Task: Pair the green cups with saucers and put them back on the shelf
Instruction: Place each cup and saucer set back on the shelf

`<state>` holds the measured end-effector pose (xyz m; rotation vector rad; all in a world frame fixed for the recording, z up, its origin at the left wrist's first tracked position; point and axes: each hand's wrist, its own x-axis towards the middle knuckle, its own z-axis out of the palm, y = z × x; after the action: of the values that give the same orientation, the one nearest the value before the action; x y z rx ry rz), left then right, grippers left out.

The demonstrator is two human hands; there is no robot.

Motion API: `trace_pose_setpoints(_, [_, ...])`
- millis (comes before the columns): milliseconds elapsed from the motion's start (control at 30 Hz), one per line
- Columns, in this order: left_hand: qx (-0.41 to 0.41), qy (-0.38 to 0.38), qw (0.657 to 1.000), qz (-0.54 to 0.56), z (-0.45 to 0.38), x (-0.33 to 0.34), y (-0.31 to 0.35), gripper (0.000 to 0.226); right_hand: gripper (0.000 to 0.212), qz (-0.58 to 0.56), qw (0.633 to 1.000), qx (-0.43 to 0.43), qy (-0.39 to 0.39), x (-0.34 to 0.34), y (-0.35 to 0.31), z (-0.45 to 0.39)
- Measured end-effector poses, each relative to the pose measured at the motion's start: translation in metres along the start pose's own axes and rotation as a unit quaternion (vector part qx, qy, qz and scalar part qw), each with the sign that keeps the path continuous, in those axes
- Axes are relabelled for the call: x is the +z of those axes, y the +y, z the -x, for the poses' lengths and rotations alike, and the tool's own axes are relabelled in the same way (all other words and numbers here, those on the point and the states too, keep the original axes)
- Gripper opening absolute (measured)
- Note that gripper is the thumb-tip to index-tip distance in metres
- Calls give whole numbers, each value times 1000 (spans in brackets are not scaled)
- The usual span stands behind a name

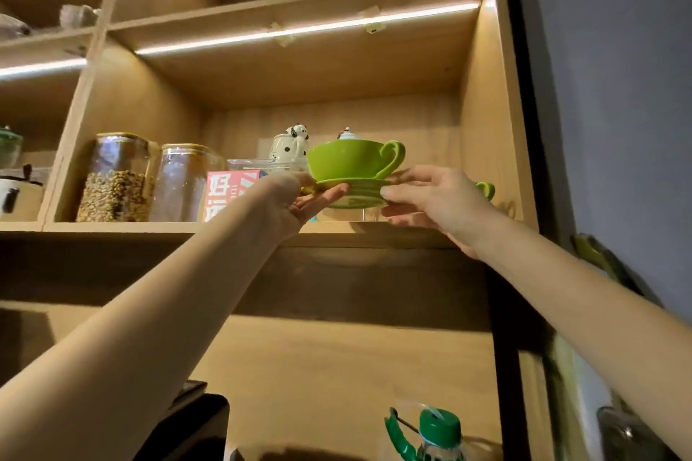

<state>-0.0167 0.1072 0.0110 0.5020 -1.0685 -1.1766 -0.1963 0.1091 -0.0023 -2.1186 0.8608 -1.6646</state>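
**Two hands, one loose cup**

Beside jars (146, 180) and box (228, 195): left hand (299, 198) pinching saucer (355, 193), cup (348, 161) riding unsecured above shelf (232, 228). Right hand (430, 198) gripping opposite rim. Uneven lift: cup sliding off. Second cup (486, 189) behind, risking a knock.

Two bare forearms run into view, one from about 7 o'clock and one from about 4 o'clock, each uncovered along its whole visible length, with no sleeve edge or cuff in sight. The left hand (296, 202) carries no ring, watch or band on the parts that show; only its thumb side and a few fingers are visible. The right hand (436, 200) is likewise unadorned, with short, plain, unpainted nails on its visible fingertips (387, 192). Its wrist is bare too.
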Motion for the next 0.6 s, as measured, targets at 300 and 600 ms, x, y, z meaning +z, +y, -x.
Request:
trace_pose_setpoints(300, [0,1,1000,-27,-51,2,-16,12,16,404,879,-196,159,-5,42,-38])
trace_pose_setpoints(600, [-13,26,998,-47,-76,-9,-25,12,19,497,835,-196,131,5,52,-45])
